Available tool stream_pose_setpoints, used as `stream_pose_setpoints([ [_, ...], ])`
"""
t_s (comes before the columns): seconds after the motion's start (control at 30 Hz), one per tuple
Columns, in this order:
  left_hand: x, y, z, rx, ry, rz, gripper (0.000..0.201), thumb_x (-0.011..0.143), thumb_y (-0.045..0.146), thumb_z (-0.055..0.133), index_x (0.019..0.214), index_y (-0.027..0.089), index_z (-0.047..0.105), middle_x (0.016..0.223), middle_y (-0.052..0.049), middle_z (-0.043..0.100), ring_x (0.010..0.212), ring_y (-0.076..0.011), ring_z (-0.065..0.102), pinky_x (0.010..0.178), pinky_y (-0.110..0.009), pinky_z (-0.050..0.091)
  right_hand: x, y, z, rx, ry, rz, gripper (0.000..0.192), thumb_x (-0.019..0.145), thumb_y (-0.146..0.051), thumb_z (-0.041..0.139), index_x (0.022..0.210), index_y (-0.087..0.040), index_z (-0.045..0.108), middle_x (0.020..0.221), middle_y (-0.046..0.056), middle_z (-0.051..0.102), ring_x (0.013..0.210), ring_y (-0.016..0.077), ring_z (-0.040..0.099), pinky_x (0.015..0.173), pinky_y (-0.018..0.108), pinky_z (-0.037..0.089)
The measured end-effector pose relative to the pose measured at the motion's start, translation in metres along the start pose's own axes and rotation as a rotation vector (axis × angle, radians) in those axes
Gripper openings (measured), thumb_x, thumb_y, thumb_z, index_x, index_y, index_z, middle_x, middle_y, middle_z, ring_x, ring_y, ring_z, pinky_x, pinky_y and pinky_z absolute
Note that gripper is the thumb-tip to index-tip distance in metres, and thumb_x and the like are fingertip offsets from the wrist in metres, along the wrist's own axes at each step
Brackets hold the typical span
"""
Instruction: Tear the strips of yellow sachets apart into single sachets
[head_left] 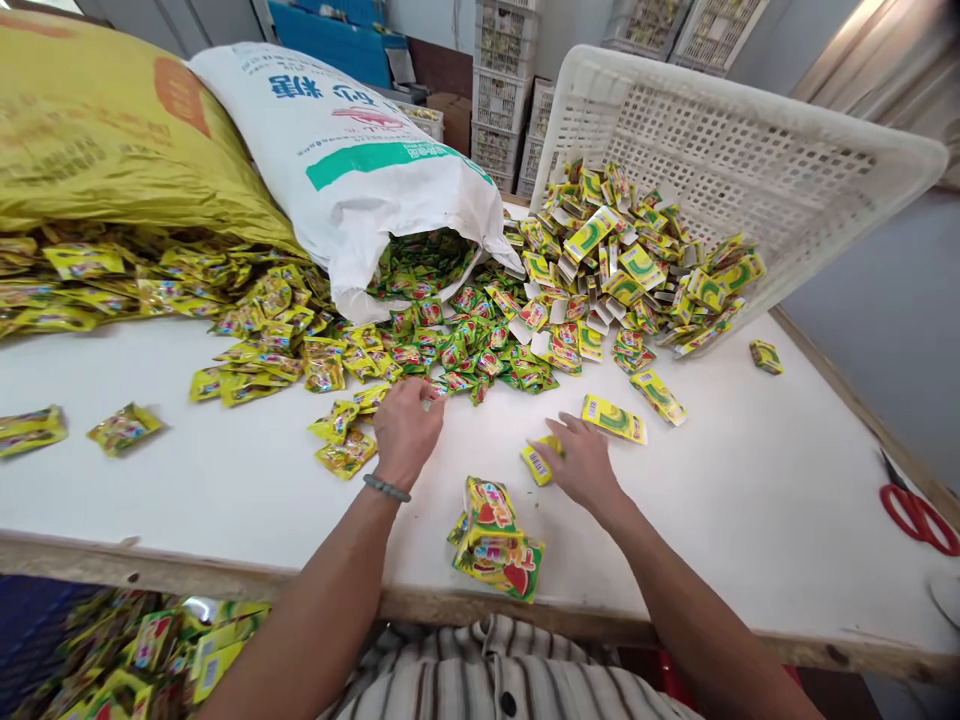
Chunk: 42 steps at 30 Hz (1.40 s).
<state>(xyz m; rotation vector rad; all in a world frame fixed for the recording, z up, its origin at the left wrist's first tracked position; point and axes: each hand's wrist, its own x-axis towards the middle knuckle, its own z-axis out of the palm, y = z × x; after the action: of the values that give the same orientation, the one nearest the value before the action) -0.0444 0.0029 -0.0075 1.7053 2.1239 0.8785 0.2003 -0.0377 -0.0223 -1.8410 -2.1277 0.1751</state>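
While my left hand [406,428] curls its fingers onto a green sachet [433,392] at the edge of the spill, my right hand [581,464] lies spread and flat, fingertips on a small yellow box [538,462]. Between my wrists sits a short stack of sachets [499,540] near the surface [750,480] edge. Farther out, more sachets pour from a white sack [352,160], and flat yellow boxes spill from a tipped white crate [735,150]. Red scissors [919,515] lie far right.
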Motion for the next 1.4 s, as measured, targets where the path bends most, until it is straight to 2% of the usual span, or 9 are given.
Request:
stream_pose_setpoints([
  [0.17,0.0,-0.014,-0.006,0.427,-0.03,-0.02,0.033,0.081,0.034,0.057,0.105,0.012,0.061,0.1,-0.022,0.06,0.097,-0.0379,0.056,0.075,-0.041,0.042,0.071,-0.044,0.019,0.196,0.028,-0.309,0.038,0.086,-0.012,0.055,0.123,-0.022,0.061,0.126,0.012,0.061,0.114,0.0269,0.051,0.093,0.043,0.042],
  [0.3,0.0,-0.017,-0.007,0.451,-0.05,0.029,0.032,0.08,0.015,0.047,0.109,0.008,0.061,0.1,-0.023,0.062,0.099,-0.0355,0.057,0.079,-0.039,0.041,0.101,-0.06,0.037,0.082,-0.082,-0.403,0.023,0.084,-0.013,0.061,0.106,-0.019,0.068,0.109,0.012,0.063,0.103,0.0253,0.054,0.086,0.038,0.043],
  [0.4,0.005,-0.021,-0.009,0.288,-0.013,0.004,0.034,0.078,0.013,0.046,0.108,0.012,0.062,0.094,-0.018,0.066,0.092,-0.0332,0.061,0.076,-0.038,0.042,0.097,-0.054,0.042,0.073,-0.103,-0.313,0.008,0.087,-0.023,0.061,0.087,-0.017,0.067,0.095,0.01,0.063,0.092,0.0225,0.056,0.077,0.033,0.043],
  [0.5,0.012,-0.024,-0.01,-0.139,0.023,-0.095,0.031,0.073,0.02,0.055,0.103,0.018,0.064,0.081,-0.009,0.068,0.08,-0.0278,0.064,0.072,-0.036,0.045,0.084,-0.04,0.039,0.2,-0.05,-0.184,0.008,0.088,-0.022,0.055,0.085,-0.019,0.062,0.081,0.005,0.062,0.077,0.0188,0.058,0.066,0.028,0.041],
  [0.7,0.014,-0.016,-0.004,-1.151,-0.257,-0.426,0.045,0.051,0.022,0.073,0.094,0.014,0.061,0.074,-0.002,0.066,0.068,-0.0174,0.064,0.065,-0.029,0.052,0.073,-0.036,0.033,0.955,0.015,0.247,0.025,0.08,-0.047,0.058,0.082,-0.023,0.055,0.062,-0.005,0.054,0.053,0.0117,0.05,0.05,0.024,0.042],
  [0.87,0.008,-0.005,0.0,-1.26,-0.336,-0.436,0.038,0.05,0.017,0.073,0.086,0.014,0.062,0.079,-0.002,0.066,0.065,-0.0129,0.062,0.061,-0.024,0.051,0.065,-0.054,0.023,1.445,-0.124,0.438,0.04,0.064,-0.052,0.074,0.083,-0.021,0.056,0.067,-0.005,0.059,0.056,0.0088,0.054,0.056,0.024,0.047],
  [1.0,-0.003,0.008,0.004,-1.29,-0.453,-0.397,0.04,0.053,0.021,0.076,0.09,0.015,0.06,0.078,-0.001,0.067,0.064,-0.0123,0.062,0.061,-0.024,0.051,0.053,-0.058,0.014,1.42,-0.127,0.396,0.044,0.059,-0.043,0.08,0.091,-0.02,0.06,0.069,-0.003,0.064,0.065,0.0125,0.06,0.065,0.028,0.051],
  [1.2,-0.019,0.024,0.012,-1.244,-0.613,-0.233,0.05,0.06,0.031,0.082,0.101,0.017,0.057,0.076,0.0,0.067,0.07,-0.0141,0.063,0.065,-0.025,0.05,0.041,-0.055,0.015,1.155,0.069,0.23,0.029,0.069,-0.039,0.072,0.09,-0.02,0.064,0.075,-0.001,0.066,0.068,0.0143,0.059,0.067,0.028,0.05],
  [1.4,-0.022,0.023,0.011,-1.116,-0.605,-0.093,0.053,0.062,0.032,0.083,0.105,0.019,0.055,0.076,0.001,0.066,0.064,-0.013,0.061,0.06,-0.023,0.047,0.039,-0.059,0.018,1.483,-0.065,0.378,0.035,0.064,-0.046,0.076,0.08,-0.019,0.062,0.071,-0.001,0.065,0.063,0.0136,0.06,0.064,0.029,0.051],
])
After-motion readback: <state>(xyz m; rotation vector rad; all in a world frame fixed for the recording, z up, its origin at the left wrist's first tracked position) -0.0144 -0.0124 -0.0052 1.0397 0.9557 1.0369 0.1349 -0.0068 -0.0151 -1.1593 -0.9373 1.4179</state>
